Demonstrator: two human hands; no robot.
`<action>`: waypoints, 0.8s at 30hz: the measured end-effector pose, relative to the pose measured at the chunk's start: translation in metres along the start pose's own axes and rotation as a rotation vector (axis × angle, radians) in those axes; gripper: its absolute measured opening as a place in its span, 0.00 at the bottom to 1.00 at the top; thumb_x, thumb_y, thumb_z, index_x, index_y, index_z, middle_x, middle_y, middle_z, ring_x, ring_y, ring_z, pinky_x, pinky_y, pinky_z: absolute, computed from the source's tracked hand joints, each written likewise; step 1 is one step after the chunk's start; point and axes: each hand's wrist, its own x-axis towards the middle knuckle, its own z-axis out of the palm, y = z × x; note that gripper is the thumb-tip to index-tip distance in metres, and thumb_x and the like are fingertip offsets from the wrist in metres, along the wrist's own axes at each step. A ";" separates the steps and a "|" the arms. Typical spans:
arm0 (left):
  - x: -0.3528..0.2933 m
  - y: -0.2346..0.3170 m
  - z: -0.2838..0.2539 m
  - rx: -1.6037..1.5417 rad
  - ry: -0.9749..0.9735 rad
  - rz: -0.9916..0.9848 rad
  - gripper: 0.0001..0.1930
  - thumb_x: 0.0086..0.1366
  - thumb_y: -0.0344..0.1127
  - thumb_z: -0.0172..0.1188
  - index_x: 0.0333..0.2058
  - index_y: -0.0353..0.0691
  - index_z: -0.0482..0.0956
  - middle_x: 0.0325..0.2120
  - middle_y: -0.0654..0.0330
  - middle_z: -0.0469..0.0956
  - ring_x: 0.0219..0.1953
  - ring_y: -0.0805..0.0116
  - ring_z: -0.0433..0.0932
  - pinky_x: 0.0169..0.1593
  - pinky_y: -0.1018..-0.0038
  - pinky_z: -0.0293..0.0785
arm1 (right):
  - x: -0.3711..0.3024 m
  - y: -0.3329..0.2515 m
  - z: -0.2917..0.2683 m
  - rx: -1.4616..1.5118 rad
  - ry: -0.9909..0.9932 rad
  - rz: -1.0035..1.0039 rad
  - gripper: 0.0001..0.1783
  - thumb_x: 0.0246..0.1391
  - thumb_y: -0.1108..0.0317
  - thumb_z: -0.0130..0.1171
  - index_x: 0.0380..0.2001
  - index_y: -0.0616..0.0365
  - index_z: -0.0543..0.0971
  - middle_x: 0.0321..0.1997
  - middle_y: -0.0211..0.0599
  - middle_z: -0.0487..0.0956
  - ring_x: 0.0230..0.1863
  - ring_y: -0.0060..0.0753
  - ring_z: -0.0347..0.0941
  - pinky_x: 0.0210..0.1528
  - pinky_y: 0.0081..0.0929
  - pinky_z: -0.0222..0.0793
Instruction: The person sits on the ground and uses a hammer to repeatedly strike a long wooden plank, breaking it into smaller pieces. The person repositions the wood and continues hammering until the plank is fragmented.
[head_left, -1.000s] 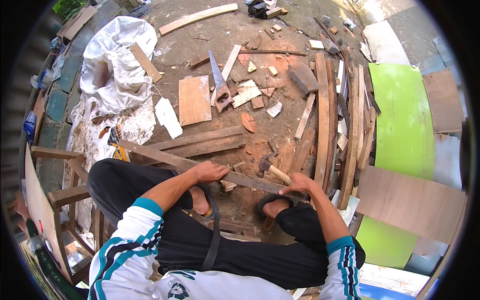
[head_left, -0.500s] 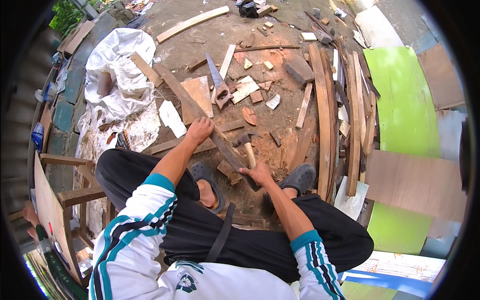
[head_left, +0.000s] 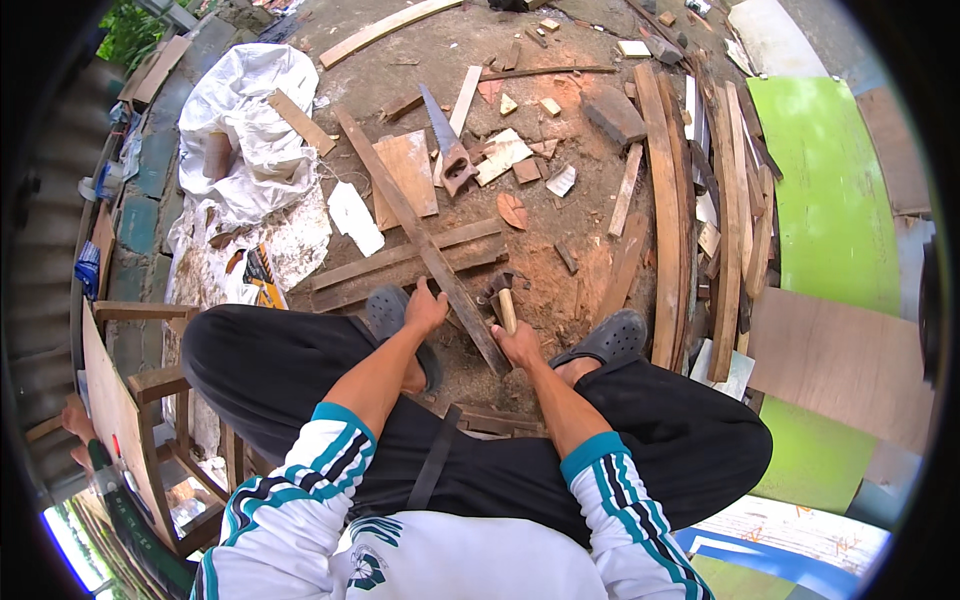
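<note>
- Main change: wooden strip (head_left: 418,236) has swung round. A second ago it lay slantwise across the lap side, far end out to the left; now it points away from the body, leaning a bit left, near end between the two grey shoes (head_left: 612,338).
- Strip's far part now crosses over the plywood square (head_left: 412,172), its middle over the pair of battens (head_left: 365,264). Can't tell from above whether it rests on them or is held clear.
- Left hand (head_left: 427,308) has changed hold: half a second ago it lay over the strip, now it's down at the strip's left edge, fingers bent. Firm grip or just a touch? Fingertips too hidden to say.
- Right hand (head_left: 519,346) is closed round the handle of the hammer (head_left: 508,308), right beside the strip's near end, thumb side against the wood. Hammer head up and away, not striking anything.
- Read on the work: looks like repositioning, not hammering. Hammer is kept in hand while the strip gets turned, so the right hand is doing double duty and its hold on the wood is probably light.
- Handsaw (head_left: 458,170) lies right of the plywood, untouched.
</note>
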 end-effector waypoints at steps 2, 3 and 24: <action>0.014 0.003 -0.008 -0.051 0.120 0.034 0.40 0.70 0.47 0.51 0.71 0.35 0.45 0.69 0.38 0.55 0.69 0.41 0.58 0.69 0.56 0.58 | 0.002 0.014 -0.005 -0.064 0.086 -0.106 0.33 0.55 0.44 0.63 0.43 0.69 0.76 0.31 0.60 0.81 0.39 0.61 0.80 0.43 0.50 0.72; 0.024 0.001 -0.013 -0.012 0.160 0.082 0.41 0.70 0.49 0.51 0.71 0.33 0.44 0.70 0.38 0.49 0.71 0.40 0.53 0.70 0.55 0.55 | -0.001 0.011 -0.010 -0.037 0.105 -0.149 0.31 0.55 0.46 0.63 0.44 0.67 0.75 0.31 0.60 0.81 0.38 0.63 0.80 0.42 0.51 0.72; 0.134 0.014 0.004 0.155 0.686 0.237 0.38 0.70 0.43 0.47 0.70 0.27 0.46 0.72 0.39 0.40 0.75 0.46 0.41 0.75 0.56 0.38 | 0.004 -0.025 -0.014 0.138 0.112 -0.294 0.16 0.53 0.58 0.64 0.38 0.58 0.78 0.25 0.63 0.79 0.32 0.69 0.77 0.35 0.57 0.73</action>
